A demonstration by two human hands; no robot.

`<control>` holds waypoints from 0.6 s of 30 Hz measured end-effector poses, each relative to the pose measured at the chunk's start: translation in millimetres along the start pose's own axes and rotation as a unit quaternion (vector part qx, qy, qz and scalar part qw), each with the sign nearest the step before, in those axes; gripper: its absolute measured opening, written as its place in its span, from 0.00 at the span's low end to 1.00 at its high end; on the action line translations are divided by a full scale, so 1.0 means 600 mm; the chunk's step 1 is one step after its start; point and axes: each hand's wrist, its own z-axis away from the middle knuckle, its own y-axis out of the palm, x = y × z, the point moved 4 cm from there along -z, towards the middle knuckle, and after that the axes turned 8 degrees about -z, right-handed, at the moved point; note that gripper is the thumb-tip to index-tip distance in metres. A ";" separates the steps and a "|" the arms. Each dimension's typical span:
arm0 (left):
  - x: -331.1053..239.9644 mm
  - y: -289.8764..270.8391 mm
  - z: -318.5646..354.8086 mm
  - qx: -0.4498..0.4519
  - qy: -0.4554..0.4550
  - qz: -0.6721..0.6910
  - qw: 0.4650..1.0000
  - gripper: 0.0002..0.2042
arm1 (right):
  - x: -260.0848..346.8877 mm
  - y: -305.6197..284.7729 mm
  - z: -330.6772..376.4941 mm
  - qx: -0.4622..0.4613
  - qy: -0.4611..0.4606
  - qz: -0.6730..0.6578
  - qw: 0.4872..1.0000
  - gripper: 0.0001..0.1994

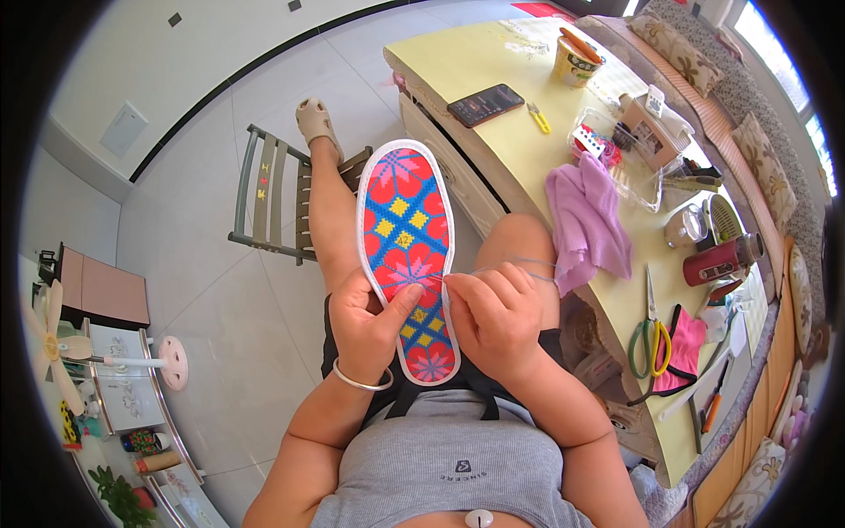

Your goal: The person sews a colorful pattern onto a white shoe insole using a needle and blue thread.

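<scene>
An embroidered insole (407, 220) with red and pink flowers, blue bands, yellow diamonds and a white edge stands upright over my lap. My left hand (365, 324) grips its left edge, thumb lying across the patterned face. At the opposite edge, my right hand (497, 312) is closed in a pinch on a thin grey-blue thread (539, 261), which loops out to the right past my knee. A short thin line runs from the pinch to the insole's middle; whether it is a needle or thread I cannot tell.
On my right, a pale yellow table (493, 66) bears a phone (486, 105), yellow snips (539, 118), a purple cloth (588, 216), scissors (650, 339) and a dark red flask (723, 260). A folding chair (275, 194) stands ahead; a white fan (66, 347) is at left.
</scene>
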 end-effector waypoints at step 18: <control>-0.013 0.012 0.014 -0.014 0.148 -0.171 0.974 0.09 | 0.006 0.006 0.005 0.038 -0.033 0.059 0.997 0.10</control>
